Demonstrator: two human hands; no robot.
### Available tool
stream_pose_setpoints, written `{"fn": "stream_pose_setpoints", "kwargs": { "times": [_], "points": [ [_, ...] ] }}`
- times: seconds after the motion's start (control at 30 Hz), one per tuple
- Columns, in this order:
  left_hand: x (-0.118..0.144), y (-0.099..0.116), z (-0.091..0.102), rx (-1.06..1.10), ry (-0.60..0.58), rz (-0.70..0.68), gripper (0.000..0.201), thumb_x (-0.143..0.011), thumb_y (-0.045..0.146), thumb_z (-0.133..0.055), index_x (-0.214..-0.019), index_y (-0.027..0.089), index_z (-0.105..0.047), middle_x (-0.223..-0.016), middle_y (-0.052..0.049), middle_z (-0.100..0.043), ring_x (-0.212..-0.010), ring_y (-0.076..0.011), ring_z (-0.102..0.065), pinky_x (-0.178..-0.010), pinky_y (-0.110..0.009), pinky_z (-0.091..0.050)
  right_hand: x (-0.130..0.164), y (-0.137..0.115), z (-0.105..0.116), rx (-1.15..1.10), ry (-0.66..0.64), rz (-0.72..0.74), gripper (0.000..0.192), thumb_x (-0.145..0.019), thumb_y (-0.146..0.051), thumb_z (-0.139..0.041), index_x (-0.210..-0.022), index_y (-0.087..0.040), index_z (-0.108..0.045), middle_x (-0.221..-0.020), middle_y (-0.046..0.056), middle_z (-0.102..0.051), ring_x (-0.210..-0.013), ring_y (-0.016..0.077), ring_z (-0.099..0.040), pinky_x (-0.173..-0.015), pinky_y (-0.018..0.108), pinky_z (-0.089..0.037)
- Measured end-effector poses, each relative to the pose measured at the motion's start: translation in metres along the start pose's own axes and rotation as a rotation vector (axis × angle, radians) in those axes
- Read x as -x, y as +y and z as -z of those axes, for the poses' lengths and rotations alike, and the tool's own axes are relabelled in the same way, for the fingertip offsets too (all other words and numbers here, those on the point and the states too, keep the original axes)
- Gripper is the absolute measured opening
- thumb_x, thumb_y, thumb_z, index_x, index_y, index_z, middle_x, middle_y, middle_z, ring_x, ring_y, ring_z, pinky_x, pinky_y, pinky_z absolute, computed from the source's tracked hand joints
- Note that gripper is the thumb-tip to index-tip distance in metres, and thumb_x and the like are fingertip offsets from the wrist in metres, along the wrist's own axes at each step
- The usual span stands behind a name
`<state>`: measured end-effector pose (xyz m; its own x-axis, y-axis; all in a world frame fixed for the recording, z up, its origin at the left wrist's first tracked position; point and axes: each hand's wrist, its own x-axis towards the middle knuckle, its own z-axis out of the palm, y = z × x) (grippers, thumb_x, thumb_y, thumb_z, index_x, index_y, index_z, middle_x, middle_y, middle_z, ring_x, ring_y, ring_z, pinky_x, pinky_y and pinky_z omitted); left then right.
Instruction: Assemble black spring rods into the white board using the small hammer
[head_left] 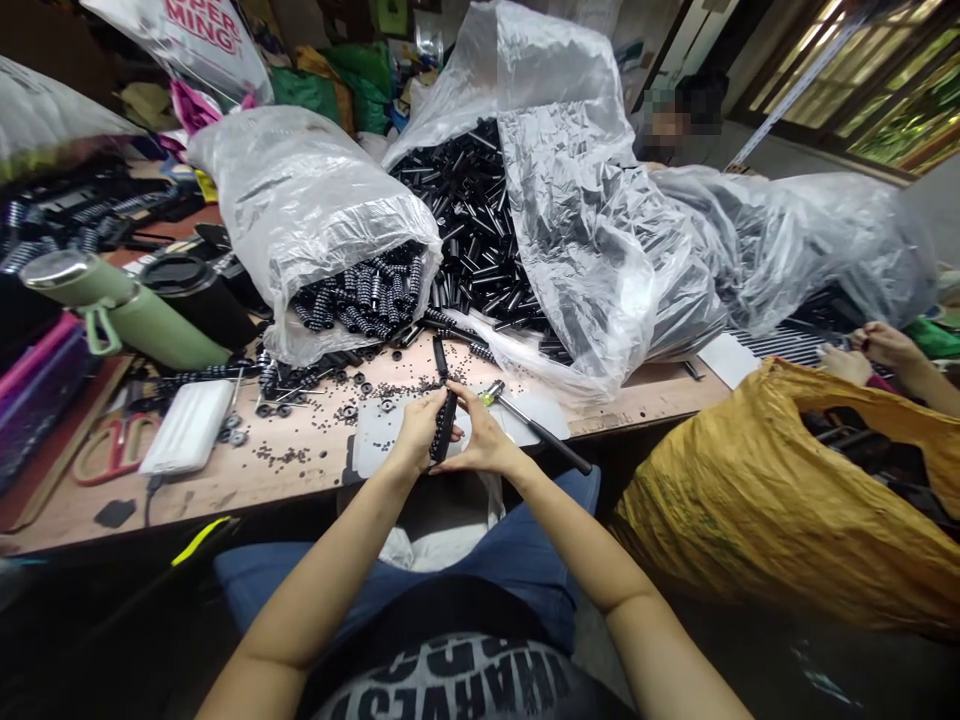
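Both hands meet over the front edge of the table around a long, narrow black plastic part with a ribbed or toothed side. My left hand is closed around its left side. From the right, my right hand grips the same part, thumb and fingers bent about its upper and lower ends. The part stands nearly upright, its top pointing away from me; fingers cover some of it. A pale flat sheet lies beneath the hands. Just to the right rests a tool with a black grip and a yellow-green end.
Tiny black pieces are scattered over the table. Behind are plastic bags of ribbed black parts and black tubes. To the left lie a white power bank, scissors and a green bottle. A yellow sack and another person's hands are at right.
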<state>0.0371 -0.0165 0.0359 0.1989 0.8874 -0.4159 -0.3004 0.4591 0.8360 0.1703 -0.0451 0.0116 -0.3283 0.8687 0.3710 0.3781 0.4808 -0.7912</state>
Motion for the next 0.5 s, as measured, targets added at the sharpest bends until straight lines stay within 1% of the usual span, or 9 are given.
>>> {"fn": "stream_pose_setpoints", "kwargs": {
  "times": [0.1,0.17,0.23,0.3,0.33,0.4,0.47,0.5],
  "points": [
    [0.000,0.002,-0.001,-0.022,0.001,0.036,0.032,-0.080,0.043,-0.064,-0.089,0.012,-0.060,-0.054,0.001,-0.056,-0.037,-0.0120,-0.056,-0.035,-0.021,-0.046,0.000,-0.001,-0.001,-0.002,0.017,-0.050,0.114,-0.051,-0.042,-0.087,-0.143,-0.018,-0.025,-0.142,0.016,-0.037,-0.132,0.0282,-0.039,-0.112,0.043,-0.034],
    [-0.002,0.001,-0.001,-0.036,0.002,0.053,0.030,-0.082,0.041,-0.063,-0.090,0.012,-0.061,-0.053,0.002,-0.055,-0.037,-0.0122,-0.055,-0.036,-0.022,-0.047,0.001,0.000,-0.003,0.000,0.034,-0.059,0.111,-0.050,-0.039,-0.087,-0.141,-0.017,-0.028,-0.138,0.016,-0.041,-0.130,0.0278,-0.042,-0.111,0.043,-0.035],
    [-0.006,-0.004,0.000,-0.059,0.005,0.056,0.030,-0.082,0.041,-0.061,-0.091,0.012,-0.062,-0.052,0.002,-0.054,-0.038,-0.0120,-0.054,-0.037,-0.022,-0.047,0.002,0.002,-0.005,0.027,0.045,-0.054,0.110,-0.049,-0.035,-0.087,-0.140,-0.015,-0.028,-0.137,0.017,-0.041,-0.128,0.0278,-0.043,-0.111,0.042,-0.035],
    [-0.013,-0.012,0.003,-0.116,0.006,0.032,0.033,-0.083,0.043,-0.059,-0.094,0.012,-0.063,-0.057,0.000,-0.057,-0.043,-0.0126,-0.056,-0.044,-0.026,-0.051,0.003,0.007,-0.009,0.093,0.050,-0.065,0.109,-0.048,-0.032,-0.086,-0.139,-0.013,-0.028,-0.136,0.018,-0.042,-0.128,0.0289,-0.043,-0.110,0.043,-0.036],
    [-0.017,-0.016,0.005,-0.170,0.010,-0.010,0.036,-0.083,0.044,-0.058,-0.097,0.012,-0.064,-0.064,-0.002,-0.060,-0.049,-0.0137,-0.059,-0.050,-0.028,-0.053,0.002,0.010,-0.011,0.137,0.054,-0.084,0.108,-0.048,-0.031,-0.085,-0.138,-0.012,-0.029,-0.135,0.018,-0.043,-0.127,0.0299,-0.043,-0.109,0.044,-0.036],
    [-0.022,-0.021,0.011,-0.342,0.028,-0.161,0.040,-0.081,0.043,-0.059,-0.107,0.013,-0.065,-0.084,-0.007,-0.065,-0.067,-0.0172,-0.064,-0.069,-0.034,-0.056,-0.006,0.014,-0.014,0.226,0.088,-0.149,0.106,-0.049,-0.030,-0.083,-0.138,-0.011,-0.029,-0.133,0.019,-0.044,-0.126,0.0321,-0.043,-0.109,0.047,-0.035],
    [-0.023,-0.017,0.017,-0.586,0.062,-0.379,0.046,-0.078,0.039,-0.061,-0.117,0.015,-0.063,-0.101,-0.010,-0.064,-0.087,-0.0208,-0.063,-0.087,-0.038,-0.051,-0.020,0.014,-0.018,0.294,0.143,-0.189,0.097,-0.057,-0.030,-0.077,-0.139,-0.011,-0.027,-0.134,0.020,-0.043,-0.127,0.0329,-0.041,-0.109,0.050,-0.033],
    [-0.022,-0.012,0.020,-0.714,0.089,-0.491,0.049,-0.077,0.037,-0.062,-0.121,0.017,-0.062,-0.106,-0.010,-0.062,-0.094,-0.0222,-0.061,-0.092,-0.039,-0.048,-0.028,0.012,-0.020,0.319,0.166,-0.185,0.091,-0.064,-0.029,-0.072,-0.140,-0.011,-0.026,-0.136,0.021,-0.042,-0.129,0.0324,-0.039,-0.111,0.050,-0.030]
  ]
}}
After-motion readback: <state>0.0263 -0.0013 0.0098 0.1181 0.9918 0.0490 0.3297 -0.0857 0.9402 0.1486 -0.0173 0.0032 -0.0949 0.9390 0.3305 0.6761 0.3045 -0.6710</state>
